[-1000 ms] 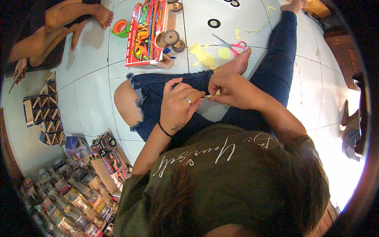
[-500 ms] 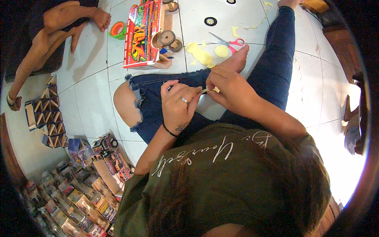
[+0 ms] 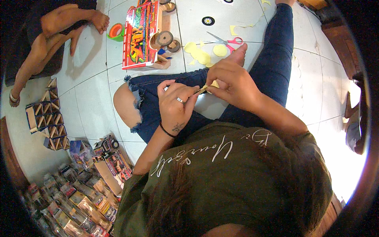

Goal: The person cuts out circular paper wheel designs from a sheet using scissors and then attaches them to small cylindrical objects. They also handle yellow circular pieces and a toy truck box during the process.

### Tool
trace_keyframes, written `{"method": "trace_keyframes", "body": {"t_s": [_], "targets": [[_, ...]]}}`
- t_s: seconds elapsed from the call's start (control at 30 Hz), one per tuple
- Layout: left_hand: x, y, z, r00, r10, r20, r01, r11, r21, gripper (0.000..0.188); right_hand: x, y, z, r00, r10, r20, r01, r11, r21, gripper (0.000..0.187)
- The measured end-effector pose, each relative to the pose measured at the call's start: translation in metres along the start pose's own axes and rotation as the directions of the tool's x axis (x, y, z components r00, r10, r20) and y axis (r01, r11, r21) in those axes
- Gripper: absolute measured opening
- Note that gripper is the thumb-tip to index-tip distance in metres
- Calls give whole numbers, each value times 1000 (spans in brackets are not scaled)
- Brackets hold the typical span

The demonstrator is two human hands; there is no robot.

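Observation:
Over my folded leg, both hands meet at a small sticker [image 3: 202, 90] with pale yellow backing paper [image 3: 214, 84]. My left hand [image 3: 173, 103], wearing a ring, pinches the sticker's near-left edge between thumb and fingers. The thumb and fingers of my right hand [image 3: 233, 85] are closed on the yellow paper, which bends up from the strip. Fingers hide much of the sticker's face. Just past my hands lie yellow paper discs [image 3: 203, 58] and scissors [image 3: 233, 41] with pink handles, beside my bare foot [image 3: 238, 55].
A toy truck [image 3: 138, 39] with wooden wheels lies on its side at the far left, near a green and orange tape roll [image 3: 116, 31]. A black wheel disc [image 3: 208, 21] is farther off. Another person's foot [image 3: 99, 20], wooden frames [image 3: 45, 114] and wrapped toys [image 3: 75, 197] occupy the left.
The yellow paper now stands up more visibly between my right fingers. My left hand has tilted slightly and shifted a little left. The view has drifted a little.

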State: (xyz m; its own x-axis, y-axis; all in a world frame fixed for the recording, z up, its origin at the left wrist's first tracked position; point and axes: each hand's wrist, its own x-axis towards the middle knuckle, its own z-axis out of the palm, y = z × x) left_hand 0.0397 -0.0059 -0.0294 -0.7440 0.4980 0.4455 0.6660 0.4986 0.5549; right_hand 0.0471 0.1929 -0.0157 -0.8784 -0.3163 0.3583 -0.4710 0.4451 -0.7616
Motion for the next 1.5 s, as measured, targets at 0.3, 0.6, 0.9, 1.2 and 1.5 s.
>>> {"method": "trace_keyframes", "body": {"t_s": [0.3,0.6,0.9,1.2,1.5], "targets": [[2,1,-5,998,36,46,-37,999,9,18,1,2,1,1000,-3,15,2,997,72,16],[3,1,-4,1000,-20,17,22,996,-85,15,-2,-2,2,994,106,-18,-102,983,155,16],[-1,-2,-7,990,55,129,-59,998,26,14,0,8,2,968,35,250,-43,999,26,12],[-1,-4,-3,988,67,141,-74,996,49,14,2,7,1,942,27,334,-8,998,-59,13],[6,3,-2,973,-153,171,184,965,-184,10,3,11,0,987,19,157,-21,1000,13,18]]}}
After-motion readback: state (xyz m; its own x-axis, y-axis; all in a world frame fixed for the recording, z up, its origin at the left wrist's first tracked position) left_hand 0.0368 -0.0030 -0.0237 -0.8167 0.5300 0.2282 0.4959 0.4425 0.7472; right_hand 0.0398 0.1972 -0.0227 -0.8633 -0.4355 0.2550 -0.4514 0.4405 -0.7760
